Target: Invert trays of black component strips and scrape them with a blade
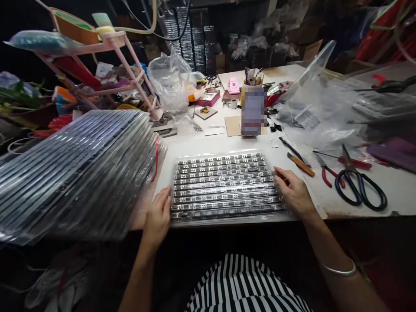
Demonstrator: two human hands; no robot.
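A clear plastic tray (227, 219) lies at the front edge of the white table, filled with several rows of dark strips (224, 186) that carry shiny metal parts. My left hand (158, 216) grips the tray's left side, fingers closed along its edge. At the opposite side, my right hand (294, 193) holds the right rim between thumb and fingers. Fingertips on both sides are partly hidden by the tray. To the left rises a large stack of similar clear trays (81, 169), fanned and leaning, with long strips inside.
Blue-handled scissors (360, 184), red-handled pliers (328, 171) and a wooden-handled knife (300, 164) lie at right. Behind them spread clear plastic bags (325, 104). A phone-like upright object (252, 112), blurred out, stands behind the tray. A pink rack (130, 73) is at back left.
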